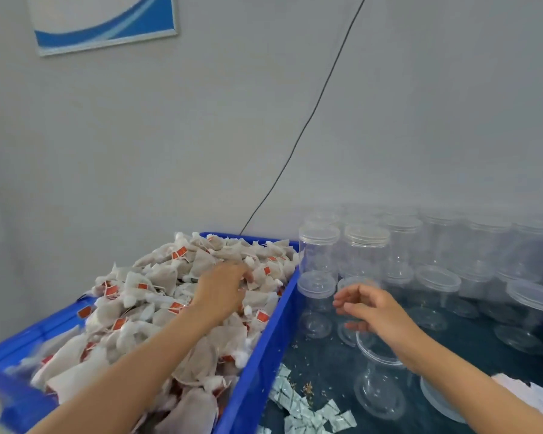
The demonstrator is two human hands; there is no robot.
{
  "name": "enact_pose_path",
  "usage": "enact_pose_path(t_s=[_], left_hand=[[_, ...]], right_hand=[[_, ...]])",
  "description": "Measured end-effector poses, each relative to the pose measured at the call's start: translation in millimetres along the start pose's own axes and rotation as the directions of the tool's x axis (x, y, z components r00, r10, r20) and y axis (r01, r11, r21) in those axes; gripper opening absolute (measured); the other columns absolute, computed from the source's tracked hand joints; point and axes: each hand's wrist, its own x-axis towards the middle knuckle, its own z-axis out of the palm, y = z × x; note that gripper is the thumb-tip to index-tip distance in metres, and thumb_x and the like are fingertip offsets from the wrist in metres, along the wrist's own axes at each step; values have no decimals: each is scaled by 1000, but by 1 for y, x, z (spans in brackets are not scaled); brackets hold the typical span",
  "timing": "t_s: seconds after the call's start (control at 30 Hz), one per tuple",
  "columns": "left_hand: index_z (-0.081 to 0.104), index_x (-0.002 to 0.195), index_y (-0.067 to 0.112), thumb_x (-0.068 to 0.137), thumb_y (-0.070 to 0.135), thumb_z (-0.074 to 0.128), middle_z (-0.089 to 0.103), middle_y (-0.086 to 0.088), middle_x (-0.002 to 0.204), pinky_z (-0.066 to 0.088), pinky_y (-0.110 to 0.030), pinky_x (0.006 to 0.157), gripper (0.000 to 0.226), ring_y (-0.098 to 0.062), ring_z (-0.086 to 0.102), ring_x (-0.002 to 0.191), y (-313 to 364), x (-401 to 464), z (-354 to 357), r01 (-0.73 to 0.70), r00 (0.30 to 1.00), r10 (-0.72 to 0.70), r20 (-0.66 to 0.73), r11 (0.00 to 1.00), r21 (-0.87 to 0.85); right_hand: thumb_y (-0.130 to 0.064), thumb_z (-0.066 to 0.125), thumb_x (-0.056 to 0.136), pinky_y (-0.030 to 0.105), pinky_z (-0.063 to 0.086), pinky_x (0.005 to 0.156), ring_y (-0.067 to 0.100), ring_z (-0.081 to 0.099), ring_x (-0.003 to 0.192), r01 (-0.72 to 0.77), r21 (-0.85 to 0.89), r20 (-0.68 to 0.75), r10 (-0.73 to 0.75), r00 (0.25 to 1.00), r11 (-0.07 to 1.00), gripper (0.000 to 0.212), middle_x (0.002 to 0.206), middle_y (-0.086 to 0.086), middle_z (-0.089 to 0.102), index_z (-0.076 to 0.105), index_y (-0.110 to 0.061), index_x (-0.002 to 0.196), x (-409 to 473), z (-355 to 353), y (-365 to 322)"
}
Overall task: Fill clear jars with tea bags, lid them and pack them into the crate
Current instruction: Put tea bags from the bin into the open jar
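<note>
Lots of tea bags (pixel 157 296) fill the blue bin (pixel 264 349), heaped up high above its rim. They are small, puffy, whitish pouches with brown stuff showing through, and many have a thin string and a little red tag. Your left hand (pixel 221 291) lies on top of the heap near the far end of the bin, with its fingers spread and dipping in among the bags; you cannot tell if it has hold of one, because the fingertips are hidden and blurry. Your right hand (pixel 369 308) is just past the right side of the bin, up in the air above the dark table (pixel 323 361), with fingers loosely curled and nothing in it. Right of the bin stand the clear jars (pixel 318 255), many of them, see-through and round with flat clear lids, some stacked two high against the wall. One open jar (pixel 378 380) stands nearer to you, below your right wrist, which covers part of its rim. A clear lid (pixel 436 402) lies flat beside it, partly hidden by your arm. At the near right corner of the bin, small white packets (pixel 308 411) are scattered on the table, with a few brown crumbs. The jars farthest from the bin are blurry and run together. The near end of the bin is cut off at the picture's bottom edge.
</note>
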Motion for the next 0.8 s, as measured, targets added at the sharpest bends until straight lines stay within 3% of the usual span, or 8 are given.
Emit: enact_pose_path(t_s=[0.1,0.2,0.33,0.47,0.6,0.67,0.8], left_hand=[[63,109,28,93,29,57,61,6,118,44,-28,85,17,-16,53,112,-44,0,-5,105,994,-108,-3,961,256],[65,107,31,87,54,60,63,6,110,49,-29,85,32,-14,57,104,-67,1,-5,141,964,-183,194,967,210],[66,107,38,74,66,67,60,12,108,46,-31,93,43,-11,54,103,-81,2,-6,70,930,-104,352,992,108],[63,83,37,75,53,73,56,16,97,46,-27,81,21,-8,55,93,-75,3,2,60,952,-94,293,991,124],[56,73,35,81,42,71,54,17,78,30,-20,60,18,-5,51,79,-66,7,-1,68,986,-89,141,986,150],[54,68,34,82,37,71,53,18,70,29,-18,58,22,-2,50,72,-64,7,-6,84,995,-86,57,995,45],[60,66,30,79,23,77,67,9,72,47,-20,65,23,-4,61,63,-47,8,-19,26,1000,-19,24,930,-368]], right_hand=[[2,54,92,34,57,79,18,67,95,-25,14,38,24,999,1000,17,100,8,70,65,-10,94,5,28,3],[1,51,93,37,58,83,18,67,95,-43,28,54,42,998,999,19,100,5,70,66,-11,96,12,52,8],[0,51,94,30,58,79,17,67,94,-65,105,77,57,995,992,19,100,6,70,66,-10,99,20,75,10],[1,51,93,32,58,80,18,67,95,-95,174,87,81,993,980,19,102,8,70,65,-10,100,24,86,17],[3,50,93,34,59,80,21,68,96,-131,242,77,115,990,961,20,102,11,70,66,-7,100,25,86,23],[4,50,93,35,59,78,23,68,94,-127,277,61,115,992,952,20,101,12,70,66,-6,100,27,83,24],[2,53,93,34,60,74,24,69,92,-62,377,39,51,998,924,18,103,14,69,65,-7,103,30,81,15]])
